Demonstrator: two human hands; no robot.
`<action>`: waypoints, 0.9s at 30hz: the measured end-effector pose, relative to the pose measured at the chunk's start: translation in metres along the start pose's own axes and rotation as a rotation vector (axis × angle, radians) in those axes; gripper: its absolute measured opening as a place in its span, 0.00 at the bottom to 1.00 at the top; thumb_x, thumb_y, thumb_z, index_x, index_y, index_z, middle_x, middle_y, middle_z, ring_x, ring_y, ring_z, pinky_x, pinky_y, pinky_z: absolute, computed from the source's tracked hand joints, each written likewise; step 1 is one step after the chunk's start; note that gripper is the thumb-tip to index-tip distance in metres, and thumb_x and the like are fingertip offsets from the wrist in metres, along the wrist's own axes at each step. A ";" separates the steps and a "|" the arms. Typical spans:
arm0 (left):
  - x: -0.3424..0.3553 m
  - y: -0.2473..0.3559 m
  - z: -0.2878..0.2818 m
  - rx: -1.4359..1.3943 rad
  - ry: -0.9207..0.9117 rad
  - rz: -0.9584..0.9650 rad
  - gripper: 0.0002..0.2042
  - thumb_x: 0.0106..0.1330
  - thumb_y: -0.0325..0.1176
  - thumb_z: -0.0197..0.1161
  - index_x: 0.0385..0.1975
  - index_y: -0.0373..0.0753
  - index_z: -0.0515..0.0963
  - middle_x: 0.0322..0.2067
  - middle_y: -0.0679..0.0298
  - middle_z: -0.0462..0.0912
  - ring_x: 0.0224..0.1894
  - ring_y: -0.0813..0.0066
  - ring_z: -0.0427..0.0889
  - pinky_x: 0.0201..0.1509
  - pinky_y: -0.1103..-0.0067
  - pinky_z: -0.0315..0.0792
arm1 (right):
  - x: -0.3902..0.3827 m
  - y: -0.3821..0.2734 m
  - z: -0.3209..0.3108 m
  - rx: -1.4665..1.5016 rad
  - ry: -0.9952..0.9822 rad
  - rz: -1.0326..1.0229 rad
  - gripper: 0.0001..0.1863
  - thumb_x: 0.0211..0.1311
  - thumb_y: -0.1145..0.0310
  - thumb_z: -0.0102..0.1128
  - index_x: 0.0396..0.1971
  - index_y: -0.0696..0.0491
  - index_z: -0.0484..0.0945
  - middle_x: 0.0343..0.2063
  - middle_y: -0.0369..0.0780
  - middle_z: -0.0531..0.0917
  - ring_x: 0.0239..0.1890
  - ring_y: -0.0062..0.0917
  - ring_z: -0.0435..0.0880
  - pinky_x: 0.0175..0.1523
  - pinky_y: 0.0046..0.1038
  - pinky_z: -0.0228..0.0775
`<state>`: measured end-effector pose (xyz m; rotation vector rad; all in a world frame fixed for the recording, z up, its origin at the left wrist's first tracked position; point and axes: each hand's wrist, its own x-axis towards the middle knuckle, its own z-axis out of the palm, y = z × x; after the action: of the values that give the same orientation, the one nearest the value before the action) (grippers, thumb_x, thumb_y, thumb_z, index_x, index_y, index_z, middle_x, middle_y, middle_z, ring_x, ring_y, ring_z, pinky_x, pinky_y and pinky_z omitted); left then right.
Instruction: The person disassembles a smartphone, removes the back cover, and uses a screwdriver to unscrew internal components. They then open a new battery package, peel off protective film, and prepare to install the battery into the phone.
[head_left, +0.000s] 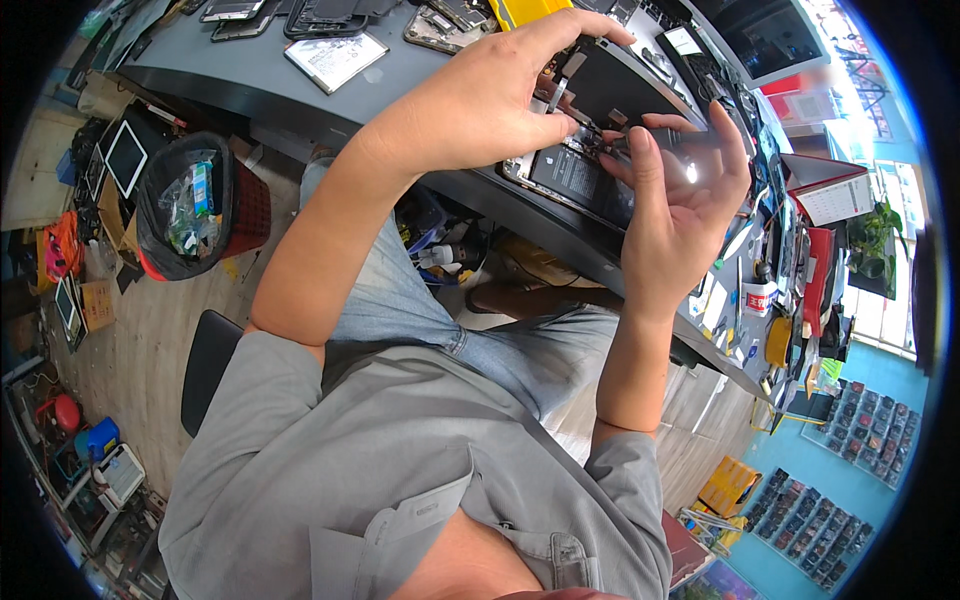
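Note:
An opened phone lies at the edge of the desk. Its lower half shows a black battery [572,172] and small parts along the top. The dark screen panel [622,88] is tilted up from that body. My left hand [470,95] grips the panel's upper left edge, fingers over the top and thumb bent inward by the small connectors. Over the phone's right side, my right hand [680,190] has its thumb and index finger apart. Its other fingers curl toward the connectors, and their contact is partly hidden. A bright glint lies across that palm.
A white flat battery-like pack [335,62] and opened phone parts [440,28] lie on the grey desk [230,75]. A monitor [765,35] stands at the back right. A white cup [758,297] sits near the right edge. A lined bin [190,215] stands left.

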<state>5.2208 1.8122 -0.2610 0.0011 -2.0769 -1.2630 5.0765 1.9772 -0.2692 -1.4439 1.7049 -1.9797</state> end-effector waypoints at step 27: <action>0.007 -0.010 -0.001 -0.063 -0.029 -0.175 0.40 0.62 0.18 0.67 0.79 0.40 0.68 0.63 0.51 0.83 0.66 0.60 0.85 0.72 0.67 0.78 | 0.055 -0.050 -0.021 -0.662 -0.504 -0.160 0.20 0.67 0.75 0.80 0.52 0.56 0.76 0.39 0.40 0.92 0.36 0.22 0.91 0.43 0.27 0.84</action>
<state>5.2128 1.8043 -0.2648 0.1395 -2.0972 -1.4400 5.0545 1.9727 -0.1954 -2.1012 2.1140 -0.9660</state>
